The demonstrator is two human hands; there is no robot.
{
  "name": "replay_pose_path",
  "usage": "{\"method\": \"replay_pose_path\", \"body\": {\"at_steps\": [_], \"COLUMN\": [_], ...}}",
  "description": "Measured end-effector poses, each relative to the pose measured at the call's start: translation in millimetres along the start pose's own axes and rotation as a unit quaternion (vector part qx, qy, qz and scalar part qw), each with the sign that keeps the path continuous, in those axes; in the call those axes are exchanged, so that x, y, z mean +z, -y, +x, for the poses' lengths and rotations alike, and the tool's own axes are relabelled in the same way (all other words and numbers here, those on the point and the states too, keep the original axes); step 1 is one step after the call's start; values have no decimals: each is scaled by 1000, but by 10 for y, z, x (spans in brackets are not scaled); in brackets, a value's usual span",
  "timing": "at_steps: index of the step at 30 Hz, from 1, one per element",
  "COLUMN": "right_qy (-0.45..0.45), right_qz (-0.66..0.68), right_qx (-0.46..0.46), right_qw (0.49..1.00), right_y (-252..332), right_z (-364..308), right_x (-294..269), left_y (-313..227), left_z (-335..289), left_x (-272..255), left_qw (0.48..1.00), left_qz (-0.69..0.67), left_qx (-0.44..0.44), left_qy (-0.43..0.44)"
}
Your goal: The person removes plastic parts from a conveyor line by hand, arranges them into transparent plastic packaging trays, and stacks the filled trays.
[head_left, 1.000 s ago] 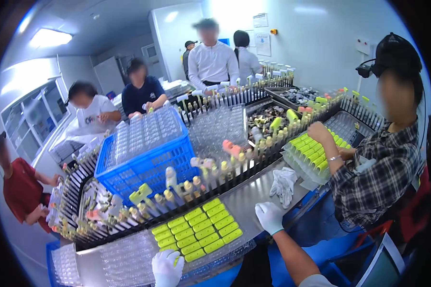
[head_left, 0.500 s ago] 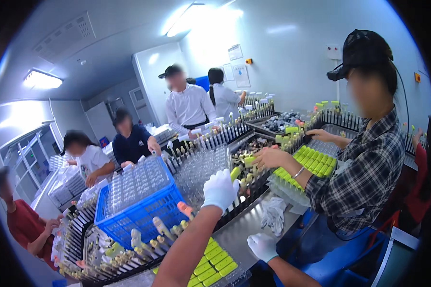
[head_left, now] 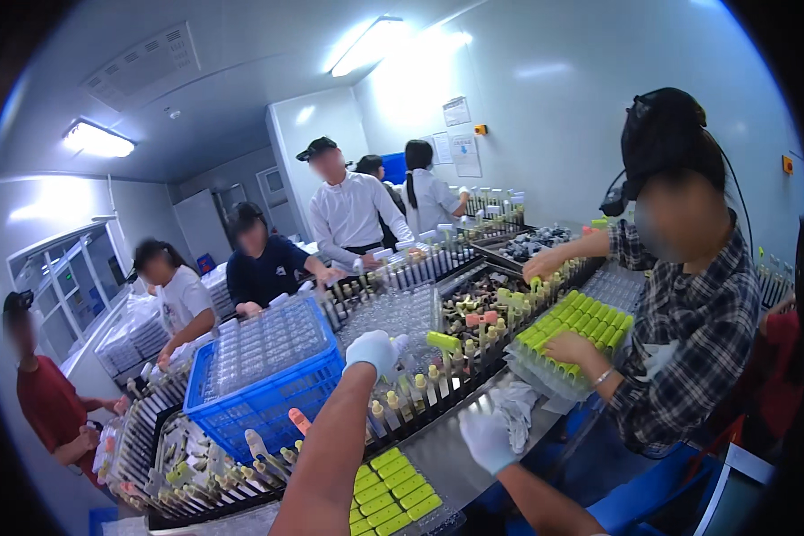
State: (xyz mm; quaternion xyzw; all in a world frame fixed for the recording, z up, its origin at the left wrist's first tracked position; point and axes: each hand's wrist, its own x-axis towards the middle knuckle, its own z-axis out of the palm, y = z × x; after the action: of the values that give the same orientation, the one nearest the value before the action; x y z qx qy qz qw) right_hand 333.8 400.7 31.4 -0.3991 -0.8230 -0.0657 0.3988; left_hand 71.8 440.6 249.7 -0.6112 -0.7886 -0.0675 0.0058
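Observation:
My left hand (head_left: 372, 351), in a white glove, reaches forward over stacked clear plastic trays (head_left: 393, 308), right of a blue crate (head_left: 263, 393). Its fingers are hidden beyond the back of the hand, beside something pale and blurred. My right hand (head_left: 489, 439), also gloved, hovers at the metal table edge near a crumpled white glove (head_left: 513, 413); motion smears its fingers. Between the hands runs a rack of upright posts with cream tips (head_left: 420, 386); a yellow-green flat piece (head_left: 443, 340) and a coral one (head_left: 482, 318) sit atop posts. Yellow-green pieces fill a tray (head_left: 391, 494) below my left forearm.
On the right, a co-worker in a plaid shirt (head_left: 701, 313) handles a tray of yellow-green pieces (head_left: 581, 326). Bins of small dark parts (head_left: 478, 295) lie within the racks. Several other people work along the far and left sides. A blue chair (head_left: 661, 482) stands lower right.
My left hand has moved left and back from the post rack toward the clear trays. My right hand has risen slightly. The co-worker's hands have shifted, one onto the tray. The view has shifted slightly.

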Motion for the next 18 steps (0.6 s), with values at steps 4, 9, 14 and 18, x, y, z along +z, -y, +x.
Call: {"method": "replay_pose_path", "body": {"at_steps": [4,9,14,18], "right_qy": [-96,66,230,367], "right_qz": [174,-50,-54,-55], "right_qx": [-47,-119,-95,-80], "right_qw": [979,989,967,925], "right_y": [281,279,721,1045], "right_z": [1312,1930,2350,2496], "right_x": [-486,104,27,-123], "left_y": [146,382,768,749], "left_z": [-661,-1978,-3212,-3647], "left_x": [-152,14,509,935], "left_qw": [991,948,935,951], "left_qz": [-77,-225,-329,-301], "left_qx": [-24,82,1,-17], "left_qy": [-107,-209,-128,-65]}}
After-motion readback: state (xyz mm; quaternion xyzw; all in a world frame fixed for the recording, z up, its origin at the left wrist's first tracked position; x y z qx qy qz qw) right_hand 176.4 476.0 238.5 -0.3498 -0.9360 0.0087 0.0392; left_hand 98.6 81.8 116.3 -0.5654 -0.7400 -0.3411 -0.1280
